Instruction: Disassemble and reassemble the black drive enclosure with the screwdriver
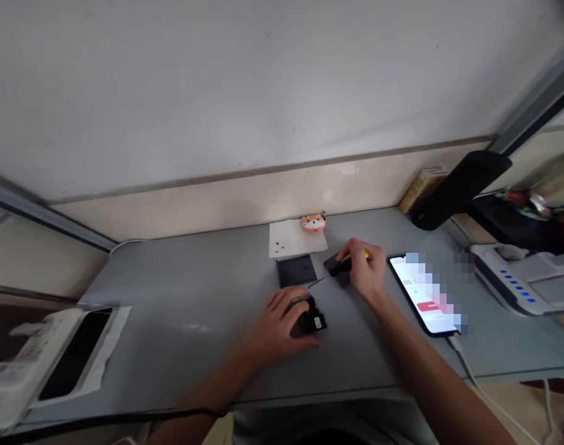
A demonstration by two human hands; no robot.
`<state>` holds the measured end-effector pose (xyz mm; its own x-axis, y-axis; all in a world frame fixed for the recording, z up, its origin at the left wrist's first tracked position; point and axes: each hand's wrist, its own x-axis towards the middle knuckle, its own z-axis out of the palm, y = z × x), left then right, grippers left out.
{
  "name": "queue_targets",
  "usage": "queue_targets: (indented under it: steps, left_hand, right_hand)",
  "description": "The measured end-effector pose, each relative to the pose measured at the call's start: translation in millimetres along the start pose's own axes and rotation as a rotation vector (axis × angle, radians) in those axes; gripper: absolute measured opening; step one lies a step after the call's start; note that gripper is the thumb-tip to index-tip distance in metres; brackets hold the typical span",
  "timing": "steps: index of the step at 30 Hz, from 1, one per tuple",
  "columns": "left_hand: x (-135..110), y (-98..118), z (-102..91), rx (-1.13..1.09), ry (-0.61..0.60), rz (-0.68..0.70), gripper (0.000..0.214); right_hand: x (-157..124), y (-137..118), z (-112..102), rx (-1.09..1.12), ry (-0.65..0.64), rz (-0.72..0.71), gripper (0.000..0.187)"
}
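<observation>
On the grey table (180,334) the hands are apart: the left hand (275,324) is cupped over a small black device (315,321) at near centre, and the right hand (362,272), farther right, grips a yellow-handled screwdriver (354,256), its thin shaft slanting left and near, tip just beside the device, with no legible writing on either.

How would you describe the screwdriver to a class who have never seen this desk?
On the grey desk, find the lit phone. Beside it, the right hand grips a yellow-and-black screwdriver, its thin shaft pointing toward the left hand.
</observation>
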<state>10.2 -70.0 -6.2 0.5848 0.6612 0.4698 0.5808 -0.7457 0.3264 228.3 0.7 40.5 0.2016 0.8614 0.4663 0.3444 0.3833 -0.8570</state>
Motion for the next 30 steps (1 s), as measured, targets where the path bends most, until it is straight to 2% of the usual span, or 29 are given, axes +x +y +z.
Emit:
queue_targets:
  steps: [2, 4, 6, 9, 15, 18, 22, 24, 27, 30]
  left_hand:
    - [10, -5, -2.3, 0.023, 0.105, -0.089, 0.048]
    - [24, -13, -4.5, 0.060, 0.154, -0.199, 0.039]
    - [41, -20, -4.5, 0.068, 0.090, -0.226, 0.036]
    - [62, -29, -1.0, 0.041, -0.009, -0.212, 0.016]
    - [79, -48, -4.4, -0.005, -0.055, -0.160, 0.021]
    - [89, -66, -8.1, 0.022, -0.124, -0.169, 0.017]
    - [112, -89, -1.8, 0.081, -0.177, -0.225, 0.014]
    - [123, -96, 3.8, 0.085, -0.205, -0.227, 0.015]
    - [131, -100, 8.8, 0.070, -0.243, -0.222, 0.015]
    - [127, -99, 6.6, 0.058, -0.238, -0.233, 0.015]
  right_hand:
    - [4, 1, -4, 0.012, 0.101, 0.056, 0.057]
    - [6, 1, -5, 0.036, 0.158, 0.087, 0.057]
    - [7, 1, -5, 0.055, 0.187, 0.093, 0.057]
    - [7, 2, -3, 0.053, 0.208, 0.089, 0.056]
    - [10, 3, -6, 0.087, 0.260, 0.153, 0.053]
    - [10, 3, -9, 0.057, 0.150, 0.151, 0.051]
    - [7, 4, -4, -0.042, -0.111, 0.027, 0.054]
    - [5, 4, -1, -0.069, -0.176, -0.011, 0.057]
    - [3, 6, 1, -0.077, -0.176, -0.019, 0.059]
    - [5, 7, -2, -0.056, -0.113, 0.004, 0.059]
